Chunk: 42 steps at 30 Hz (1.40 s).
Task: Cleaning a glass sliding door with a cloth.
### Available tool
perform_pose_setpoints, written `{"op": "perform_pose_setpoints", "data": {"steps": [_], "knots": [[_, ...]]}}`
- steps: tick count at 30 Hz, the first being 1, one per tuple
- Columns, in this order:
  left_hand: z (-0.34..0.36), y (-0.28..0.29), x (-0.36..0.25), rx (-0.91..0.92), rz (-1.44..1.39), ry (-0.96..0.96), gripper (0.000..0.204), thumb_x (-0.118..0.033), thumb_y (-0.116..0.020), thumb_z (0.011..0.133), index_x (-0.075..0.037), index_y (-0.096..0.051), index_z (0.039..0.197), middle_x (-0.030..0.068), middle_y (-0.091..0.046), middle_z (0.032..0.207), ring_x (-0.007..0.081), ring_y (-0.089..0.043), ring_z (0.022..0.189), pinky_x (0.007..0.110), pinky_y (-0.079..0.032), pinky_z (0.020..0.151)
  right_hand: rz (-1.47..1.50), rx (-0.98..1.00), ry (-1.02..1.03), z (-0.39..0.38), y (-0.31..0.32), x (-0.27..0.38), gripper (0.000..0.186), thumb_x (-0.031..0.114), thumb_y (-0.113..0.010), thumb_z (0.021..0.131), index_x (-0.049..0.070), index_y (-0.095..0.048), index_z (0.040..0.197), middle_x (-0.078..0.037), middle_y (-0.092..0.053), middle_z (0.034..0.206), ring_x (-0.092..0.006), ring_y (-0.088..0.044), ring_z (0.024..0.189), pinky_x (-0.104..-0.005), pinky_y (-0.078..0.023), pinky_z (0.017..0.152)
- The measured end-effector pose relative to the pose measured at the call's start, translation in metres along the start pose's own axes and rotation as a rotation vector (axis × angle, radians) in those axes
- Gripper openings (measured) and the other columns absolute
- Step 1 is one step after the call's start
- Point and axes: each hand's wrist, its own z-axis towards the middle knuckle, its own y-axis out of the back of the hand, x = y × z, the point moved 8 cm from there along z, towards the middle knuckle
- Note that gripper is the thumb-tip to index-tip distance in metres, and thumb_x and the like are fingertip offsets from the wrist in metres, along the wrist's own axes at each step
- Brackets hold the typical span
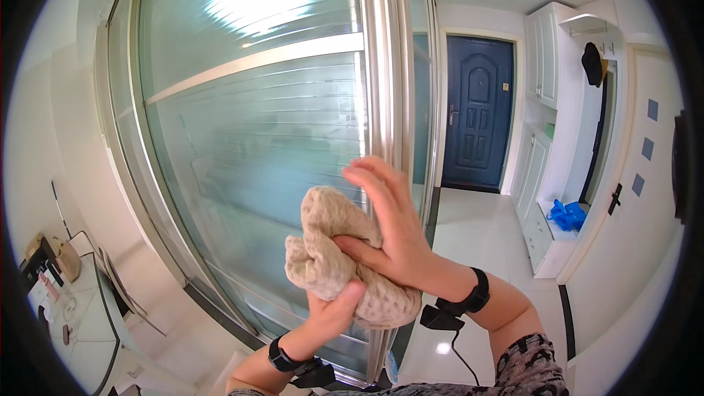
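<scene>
A folded beige waffle-textured cloth [385,299] is bunched up in front of me, over the lower part of the sliding glass door. My left hand [336,312] grips it from below, thumb pressed on the near side. My right hand [396,238] holds it at the right, with the thumb tucked into a fold and the other fingers raised and spread above it. Both wrists wear black straps with small black units. The frosted glass panel [220,161] and its metal frame [389,66] stand close behind the cloth; part of the left fingers is hidden.
At left, a white table [95,323] holds small items, bags and a dark object. At right, a tiled hallway [477,242] leads to a blue door [478,103], past white cabinets [524,169], a bench with a blue bag [565,214] and a white door [631,235].
</scene>
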Motion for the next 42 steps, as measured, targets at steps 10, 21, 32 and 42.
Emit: {"op": "perform_pose_setpoints", "data": {"steps": [10,21,32,42], "knots": [[0.149,-0.015,-0.16,-0.363,0.871,-1.034,0.036,-0.006,-0.067,0.071,0.002,-0.054,0.104,0.0169,-0.05,0.112,0.0317,-0.053,0.098,0.038,-0.043,0.084,-0.66,0.088,0.443,-0.039,-0.025,-0.027,0.039,0.03,-0.064,0.073,0.009,-0.058,0.106,-0.006,-0.055,0.106,-0.0221,-0.05,0.102,-0.0376,-0.033,0.093],[0.141,-0.039,-0.07,0.046,1.224,-0.986,0.047,-0.009,-0.065,0.058,-0.006,-0.059,0.105,0.0182,-0.052,0.109,0.0337,-0.054,0.087,0.039,-0.044,0.071,-0.664,0.019,0.394,-0.051,-0.033,-0.041,0.017,0.026,-0.064,0.067,0.018,-0.064,0.083,0.003,-0.058,0.092,-0.0155,-0.052,0.093,-0.0392,-0.025,0.096],[0.172,-0.057,-0.12,-0.031,1.266,-1.341,0.055,-0.001,-0.061,0.056,-0.015,-0.061,0.109,0.0036,-0.055,0.107,0.0233,-0.049,0.079,0.034,-0.038,0.066,-0.697,0.006,0.407,-0.052,-0.041,-0.04,0.016,0.02,-0.06,0.064,0.018,-0.064,0.08,0.004,-0.058,0.087,-0.0155,-0.052,0.089,-0.0392,-0.023,0.097],[0.197,0.027,-0.1,0.072,1.396,-1.382,0.052,-0.003,-0.063,0.056,-0.02,-0.062,0.106,-0.0021,-0.055,0.109,0.0229,-0.05,0.091,0.035,-0.037,0.075,-0.776,0.023,0.377,-0.051,-0.045,-0.041,0.015,0.02,-0.056,0.068,0.017,-0.064,0.08,0.003,-0.058,0.087,-0.0151,-0.051,0.091,-0.0376,-0.022,0.097]]}}
